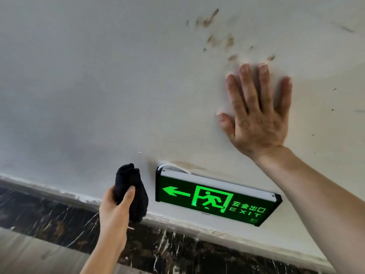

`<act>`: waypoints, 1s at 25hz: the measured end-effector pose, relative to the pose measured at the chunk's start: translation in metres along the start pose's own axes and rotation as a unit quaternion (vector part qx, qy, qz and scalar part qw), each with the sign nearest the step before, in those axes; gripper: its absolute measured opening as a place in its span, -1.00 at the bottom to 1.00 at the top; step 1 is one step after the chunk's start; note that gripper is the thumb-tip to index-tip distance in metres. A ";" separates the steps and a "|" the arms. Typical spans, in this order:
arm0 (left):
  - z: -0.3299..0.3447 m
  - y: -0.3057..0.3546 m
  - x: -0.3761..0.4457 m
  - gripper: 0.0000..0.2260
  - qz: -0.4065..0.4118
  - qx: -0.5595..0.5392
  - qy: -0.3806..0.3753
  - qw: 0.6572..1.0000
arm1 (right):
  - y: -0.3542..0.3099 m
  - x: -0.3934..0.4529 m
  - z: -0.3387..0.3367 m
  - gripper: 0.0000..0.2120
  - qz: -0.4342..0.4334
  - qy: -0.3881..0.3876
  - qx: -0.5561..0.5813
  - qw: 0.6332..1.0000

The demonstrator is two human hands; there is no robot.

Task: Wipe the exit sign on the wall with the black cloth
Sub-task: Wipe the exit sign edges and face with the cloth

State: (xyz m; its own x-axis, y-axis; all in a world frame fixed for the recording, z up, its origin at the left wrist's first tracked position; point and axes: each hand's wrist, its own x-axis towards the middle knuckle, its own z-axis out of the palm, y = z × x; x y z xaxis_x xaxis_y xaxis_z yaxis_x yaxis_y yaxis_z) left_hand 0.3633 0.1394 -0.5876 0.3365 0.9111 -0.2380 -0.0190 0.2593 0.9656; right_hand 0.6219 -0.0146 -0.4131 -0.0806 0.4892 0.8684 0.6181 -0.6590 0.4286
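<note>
While both forearms run off the frame's bottom edge, two hands show. One lit green exit sign [215, 198] hangs low on the white wall [88, 86]. Just beside its left end, the left hand [115, 211] grips one bunched black cloth [131, 192]. Above the sign's right end, the right hand [256, 115] presses flat, fingers spread, holding nothing.

Skirting [59, 212]: dark marble band, white veins.
Smudges [219, 36]: brown marks, upper right.
Floor [29, 252]: grey-brown, lower left.
</note>
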 end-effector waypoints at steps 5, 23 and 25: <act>0.032 0.016 0.017 -0.62 0.092 0.001 -0.064 0.994 | -0.001 0.002 0.000 -0.38 0.011 0.013 0.001 1.000; 0.036 -0.040 0.020 -0.57 0.063 0.080 -0.112 0.988 | -0.001 0.004 0.007 -0.40 0.025 0.036 -0.001 0.999; 0.032 -0.056 0.024 -0.55 0.030 0.093 -0.115 0.988 | 0.000 0.004 0.007 -0.40 0.025 0.036 -0.002 0.999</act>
State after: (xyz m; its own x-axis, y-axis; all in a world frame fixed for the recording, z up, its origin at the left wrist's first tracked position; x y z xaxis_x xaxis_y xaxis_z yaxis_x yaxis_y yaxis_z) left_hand 0.4028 0.1363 -0.6439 0.5464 0.8201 -0.1700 0.1214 0.1233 0.9849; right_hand 0.6265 -0.0086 -0.4115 -0.1050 0.4138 0.9043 0.6204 -0.6834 0.3848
